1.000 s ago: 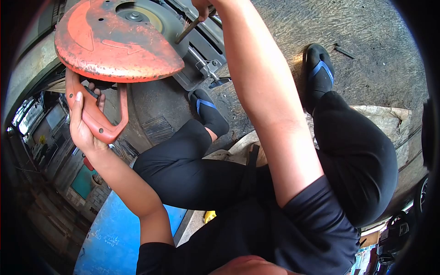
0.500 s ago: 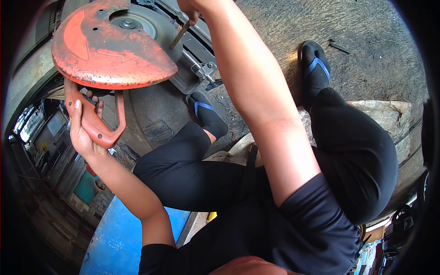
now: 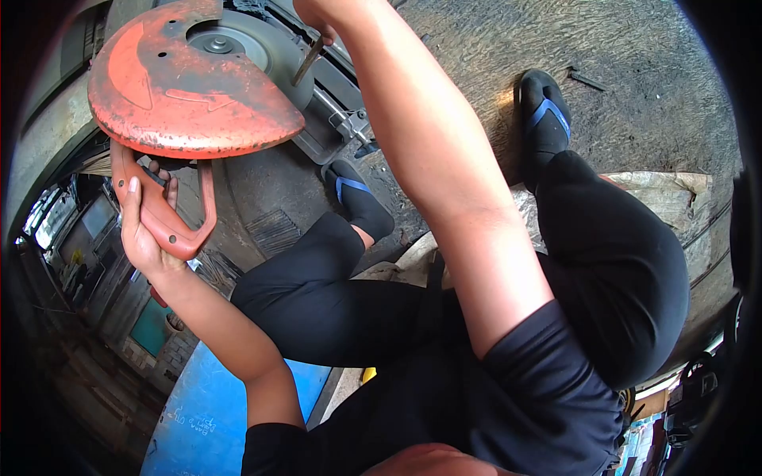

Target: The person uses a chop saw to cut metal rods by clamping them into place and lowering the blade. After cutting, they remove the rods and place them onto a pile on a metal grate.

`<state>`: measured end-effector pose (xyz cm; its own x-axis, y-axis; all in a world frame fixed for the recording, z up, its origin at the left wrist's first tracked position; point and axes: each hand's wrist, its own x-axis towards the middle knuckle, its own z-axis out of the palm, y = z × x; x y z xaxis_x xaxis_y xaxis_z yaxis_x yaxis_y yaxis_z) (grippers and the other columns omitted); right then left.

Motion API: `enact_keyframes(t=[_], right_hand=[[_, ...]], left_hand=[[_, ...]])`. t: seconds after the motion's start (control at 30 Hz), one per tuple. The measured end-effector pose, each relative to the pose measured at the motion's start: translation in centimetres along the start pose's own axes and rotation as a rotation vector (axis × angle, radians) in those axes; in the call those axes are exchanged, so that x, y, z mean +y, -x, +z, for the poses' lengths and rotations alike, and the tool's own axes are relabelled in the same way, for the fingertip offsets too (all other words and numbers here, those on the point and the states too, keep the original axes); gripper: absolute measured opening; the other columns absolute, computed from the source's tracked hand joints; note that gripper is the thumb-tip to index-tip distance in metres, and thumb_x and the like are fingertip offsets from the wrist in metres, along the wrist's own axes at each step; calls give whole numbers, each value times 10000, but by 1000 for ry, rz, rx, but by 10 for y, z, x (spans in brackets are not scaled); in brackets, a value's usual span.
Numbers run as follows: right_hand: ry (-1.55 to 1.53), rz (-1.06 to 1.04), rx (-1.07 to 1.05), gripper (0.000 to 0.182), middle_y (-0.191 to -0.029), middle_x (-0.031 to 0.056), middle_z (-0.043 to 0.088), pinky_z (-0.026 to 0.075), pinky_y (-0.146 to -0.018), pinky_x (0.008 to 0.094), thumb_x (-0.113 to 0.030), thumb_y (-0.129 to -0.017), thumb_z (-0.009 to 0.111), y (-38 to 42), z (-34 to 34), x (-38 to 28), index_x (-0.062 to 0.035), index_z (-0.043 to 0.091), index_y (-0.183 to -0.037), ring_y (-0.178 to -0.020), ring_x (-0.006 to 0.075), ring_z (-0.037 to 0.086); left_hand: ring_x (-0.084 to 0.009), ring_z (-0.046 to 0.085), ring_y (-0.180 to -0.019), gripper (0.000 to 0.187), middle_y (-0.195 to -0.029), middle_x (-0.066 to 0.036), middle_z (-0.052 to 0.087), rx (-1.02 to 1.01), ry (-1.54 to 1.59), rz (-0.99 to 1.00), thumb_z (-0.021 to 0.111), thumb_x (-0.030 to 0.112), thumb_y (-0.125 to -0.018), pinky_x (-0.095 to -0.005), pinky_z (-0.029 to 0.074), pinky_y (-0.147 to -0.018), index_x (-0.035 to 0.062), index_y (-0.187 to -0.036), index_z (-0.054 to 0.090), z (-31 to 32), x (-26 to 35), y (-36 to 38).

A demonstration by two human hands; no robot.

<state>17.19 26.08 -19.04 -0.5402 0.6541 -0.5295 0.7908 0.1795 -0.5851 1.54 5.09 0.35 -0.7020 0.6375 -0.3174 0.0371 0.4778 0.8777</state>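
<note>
My left hand (image 3: 145, 238) is wrapped around the orange handle (image 3: 171, 222) of a cut-off saw, fingers near its dark trigger. Above the handle is the saw's scuffed orange blade guard (image 3: 198, 107), with a grey cutting disc (image 3: 282, 59) showing beyond it. At the top edge my right hand (image 3: 324, 30) is closed on a thin metal bar (image 3: 308, 63), whose lower end lies beside the disc. Most of that hand is cut off by the frame. The saw's clamp (image 3: 349, 127) sits on the base right of the guard.
My feet in black socks and blue-strapped sandals (image 3: 548, 111) rest on the rough dark floor. A small dark tool (image 3: 587, 79) lies beyond the right foot. A bundle of thin rods (image 3: 272, 230) lies below the saw. A blue panel (image 3: 214, 412) is at lower left.
My right arm has shifted slightly left, and the bar with it. The saw guard and handle sit marginally lower in view. Both hands keep their grip.
</note>
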Motion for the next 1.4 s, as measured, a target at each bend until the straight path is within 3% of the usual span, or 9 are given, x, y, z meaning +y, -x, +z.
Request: enact_keyframes(t=[0.7, 0.77, 0.9, 0.93, 0.97, 1.0, 1.1, 1.13, 1.4], right_hand=[[70, -36, -11, 287, -1185, 42, 663, 505, -867, 333, -194, -858, 605, 14, -7, -12, -151, 701, -1125, -1114, 190, 627], [-41, -7, 68, 298, -1174, 43, 669, 501, -886, 399, -238, -834, 649, -2, 8, -7, -168, 706, -1118, -1109, 211, 630], [189, 45, -334, 285, -1103, 41, 698, 484, -790, 550, -299, -814, 656, 32, -28, 20, -174, 723, -1060, -1022, 265, 662], [112, 57, -422, 294, -1064, 59, 706, 477, -773, 533, -317, -830, 635, 23, -21, 32, -139, 719, -1048, -994, 263, 668], [665, -244, -375, 388, -1065, 172, 687, 411, -878, 587, -412, -811, 670, -47, 52, 69, -107, 719, -1046, -1094, 250, 627], [-115, -92, -102, 344, -844, 167, 703, 529, -736, 393, -327, -725, 721, 15, 10, 59, -30, 732, -898, -825, 289, 687], [-497, -117, -3, 396, -812, 175, 693, 510, -725, 381, -363, -800, 664, 27, 29, 84, 14, 705, -914, -779, 287, 674], [-644, -137, 42, 325, -658, 31, 624, 407, -545, 271, -332, -906, 603, 37, 35, 85, -28, 701, -847, -585, 96, 521], [-1254, -311, -391, 269, -657, 3, 583, 352, -541, 213, -289, -971, 524, 65, 69, 86, -61, 624, -866, -573, 66, 481]], left_hand=[[-212, 525, -1109, 504, -1211, -115, 544, -10, -13, -25, 585, 209, -930, -428, 377, -988, 15, -1353, 392, -4, 0, -2], [-213, 524, -1109, 507, -1210, -115, 546, -6, -14, -22, 583, 213, -931, -425, 386, -980, 17, -1357, 391, -5, 0, -2], [-226, 558, -1033, 546, -1219, -126, 539, -19, -43, 20, 578, 195, -927, -383, 435, -911, 25, -1396, 357, -1, -2, -1], [-213, 561, -997, 558, -1182, -126, 537, -13, -46, 34, 572, 185, -919, -358, 458, -863, 11, -1402, 354, 2, -2, -1], [-201, 565, -961, 571, -1146, -127, 535, -4, -46, 46, 567, 174, -912, -333, 482, -814, -3, -1409, 350, 7, -2, 0], [-184, 576, -916, 585, -1127, -129, 552, 13, -52, 94, 560, 159, -903, -317, 490, -789, -10, -1419, 343, 13, -2, 1], [-166, 596, -882, 561, -1112, -136, 573, -50, -27, 108, 535, 121, -899, -288, 502, -747, 0, -1416, 357, 10, 0, 0], [-174, 563, -969, 617, -1174, -111, 544, -77, -51, 80, 569, 169, -891, -322, 468, -835, 3, -1434, 329, 4, -1, -1], [-188, 621, -856, 459, -1027, -139, 622, 15, 44, 79, 628, 143, -882, -321, 493, -792, 11, -1292, 470, 1, -6, -1]])
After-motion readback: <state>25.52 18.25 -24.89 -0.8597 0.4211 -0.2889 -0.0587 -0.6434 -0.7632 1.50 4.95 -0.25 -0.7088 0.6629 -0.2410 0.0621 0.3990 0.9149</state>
